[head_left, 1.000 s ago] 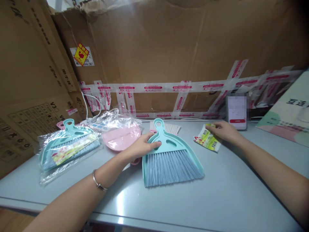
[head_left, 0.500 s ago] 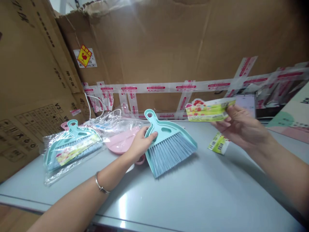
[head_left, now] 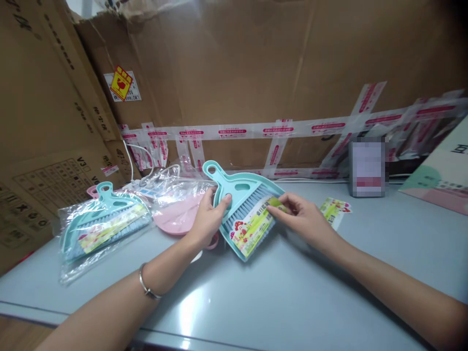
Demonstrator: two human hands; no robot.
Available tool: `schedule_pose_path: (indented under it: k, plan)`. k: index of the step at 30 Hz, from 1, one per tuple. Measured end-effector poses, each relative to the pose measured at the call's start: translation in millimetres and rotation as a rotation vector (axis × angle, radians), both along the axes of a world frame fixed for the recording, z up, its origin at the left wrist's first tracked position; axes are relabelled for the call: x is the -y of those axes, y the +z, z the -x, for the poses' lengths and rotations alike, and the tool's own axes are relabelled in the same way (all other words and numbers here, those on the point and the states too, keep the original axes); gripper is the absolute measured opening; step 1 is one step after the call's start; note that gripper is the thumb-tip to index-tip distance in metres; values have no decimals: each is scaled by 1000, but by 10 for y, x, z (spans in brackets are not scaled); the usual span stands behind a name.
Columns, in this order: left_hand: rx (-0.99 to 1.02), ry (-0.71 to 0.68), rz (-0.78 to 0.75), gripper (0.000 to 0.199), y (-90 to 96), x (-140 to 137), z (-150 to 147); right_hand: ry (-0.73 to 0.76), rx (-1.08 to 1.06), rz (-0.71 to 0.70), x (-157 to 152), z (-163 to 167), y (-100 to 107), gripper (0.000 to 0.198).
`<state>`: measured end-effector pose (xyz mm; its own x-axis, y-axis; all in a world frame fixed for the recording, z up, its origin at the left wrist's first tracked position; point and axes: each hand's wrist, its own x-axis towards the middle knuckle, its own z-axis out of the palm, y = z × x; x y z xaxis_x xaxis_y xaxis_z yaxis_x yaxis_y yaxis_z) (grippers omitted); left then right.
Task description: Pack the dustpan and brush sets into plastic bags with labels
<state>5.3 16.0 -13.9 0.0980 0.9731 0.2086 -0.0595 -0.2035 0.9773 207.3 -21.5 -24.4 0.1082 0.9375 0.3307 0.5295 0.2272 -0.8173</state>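
A mint-green dustpan (head_left: pixel 236 187) with a matching brush nested in it is gripped at its left side by my left hand (head_left: pixel 210 214), thumb on the front. The brush's blue bristles (head_left: pixel 243 210) show partly. Across them lies a green and white printed label card (head_left: pixel 254 226), its right end pinched between the thumb and fingers of my right hand (head_left: pixel 303 214). The card covers much of the bristles. Behind my left hand, a pink dustpan (head_left: pixel 175 214) rests on the table, partly under clear plastic.
To the left lies a bagged mint dustpan set (head_left: pixel 106 219) with a label inside. Another label card (head_left: pixel 334 212) is on the table (head_left: pixel 329 302) at the right. A phone (head_left: pixel 367 168) stands near the back, before a large cardboard box (head_left: pixel 237 73).
My right hand has brought the label card left and down onto the brush bristles. My left hand still holds the dustpan set, now slightly further left in view.
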Motion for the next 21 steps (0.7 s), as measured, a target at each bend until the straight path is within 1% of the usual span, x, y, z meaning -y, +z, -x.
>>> schedule_pose_path:
  k: [2,3,5,6,7,8,10,11,12,14,16,18,19,20,21]
  plan:
    - [41,-11,3,35,17,19,-8,-138,-3,-63,-12,-4,-10,32]
    - [60,-15,6,35,28,29,-10,-206,-51,-84,-21,1,-15,39]
    - [101,-20,20,35,50,50,-12,-314,-239,-80,-38,25,-23,60]
    - [125,-23,30,35,60,62,-13,-324,-357,-32,-43,42,-23,67]
    - [149,-26,40,35,65,74,-16,-279,-480,46,-43,62,-21,68]
    - [170,-31,50,35,67,87,-22,-188,-596,141,-39,82,-16,64]
    - [201,-41,65,36,58,115,-43,52,-772,319,-19,115,0,46]
    - [205,-47,69,36,49,128,-57,148,-825,383,-6,126,9,36]
    - [203,-55,70,36,41,138,-69,209,-859,425,7,131,16,27]
    - [168,-67,47,35,42,139,-79,230,-901,440,22,125,30,16]
    - [36,-100,-17,31,91,105,-42,208,-939,404,16,97,44,12]
    - [-205,-105,-136,30,198,39,60,166,-971,344,-10,51,57,12]
    - [-360,-70,-211,33,265,-2,135,140,-985,315,-30,23,63,11]
    - [-515,6,-305,35,331,-43,221,114,-996,287,-51,-7,67,11]
    - [-696,123,-397,36,391,-83,315,89,-1003,261,-73,-38,69,10]
